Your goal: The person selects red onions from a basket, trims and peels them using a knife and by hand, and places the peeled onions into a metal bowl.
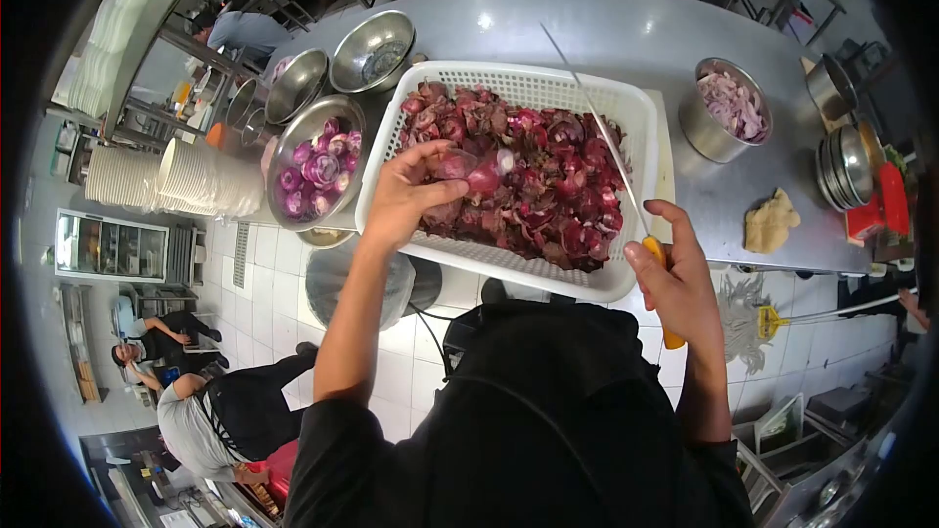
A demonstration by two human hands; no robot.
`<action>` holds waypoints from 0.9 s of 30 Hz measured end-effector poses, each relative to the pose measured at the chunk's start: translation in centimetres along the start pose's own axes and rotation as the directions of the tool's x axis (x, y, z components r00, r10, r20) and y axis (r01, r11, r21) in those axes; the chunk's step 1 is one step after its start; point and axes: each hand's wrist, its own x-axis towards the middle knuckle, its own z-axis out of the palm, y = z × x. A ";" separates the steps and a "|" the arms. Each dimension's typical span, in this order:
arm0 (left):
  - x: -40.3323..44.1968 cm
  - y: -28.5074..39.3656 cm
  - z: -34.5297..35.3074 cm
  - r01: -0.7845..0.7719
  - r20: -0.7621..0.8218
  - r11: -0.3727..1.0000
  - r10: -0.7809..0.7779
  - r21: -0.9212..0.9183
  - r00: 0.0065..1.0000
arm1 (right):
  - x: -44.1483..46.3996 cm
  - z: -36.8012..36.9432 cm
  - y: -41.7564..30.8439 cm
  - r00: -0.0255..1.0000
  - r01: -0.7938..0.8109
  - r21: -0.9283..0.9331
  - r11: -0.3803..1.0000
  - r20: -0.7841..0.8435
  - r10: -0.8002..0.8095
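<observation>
The steel counter [626,24] spanned the upper half of the frame, and the white basket [648,117] sat at its near edge, in the centre, filled with a heap of red onion skins [548,205]. My long knife [616,158] slanted bare over the basket's right side, tip upward; I judged that a careless wrist turn could swing it into my other hand. My right hand [675,279], right of centre, was wrapped round its orange handle [653,252]; my left hand [416,191], thumb below fingers, pinched an onion [484,173] over the heap, where slick skin could make it slip.
</observation>
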 end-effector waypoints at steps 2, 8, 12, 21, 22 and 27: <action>-0.1 -0.3 0.3 0.020 -0.003 0.975 -0.021 -0.220 1.000 | 0.4 0.5 0.5 1.000 0.019 -0.043 0.999 -0.002 -0.019; 0.2 -1.3 1.6 -0.014 -0.060 0.906 -0.013 -0.424 0.998 | 0.5 1.2 0.1 0.999 0.010 -0.071 0.997 0.042 -0.007; 0.5 -1.1 2.5 -0.072 -0.104 0.923 0.035 -0.378 0.994 | 0.0 1.2 0.3 0.998 0.030 -0.045 0.999 0.053 -0.028; 1.6 -1.8 4.5 -0.110 -0.172 0.916 0.046 -0.386 0.984 | -2.1 0.8 0.2 0.973 0.038 -0.178 0.983 0.231 0.004; 1.7 -1.6 4.8 -0.099 -0.191 0.895 0.016 -0.435 0.981 | -2.3 0.8 -0.1 0.970 0.033 -0.200 0.979 0.241 0.017; 1.4 -0.3 5.4 -0.067 -0.184 0.821 -0.047 -0.567 0.982 | -2.4 0.7 -0.6 0.966 0.035 -0.269 0.962 0.256 0.036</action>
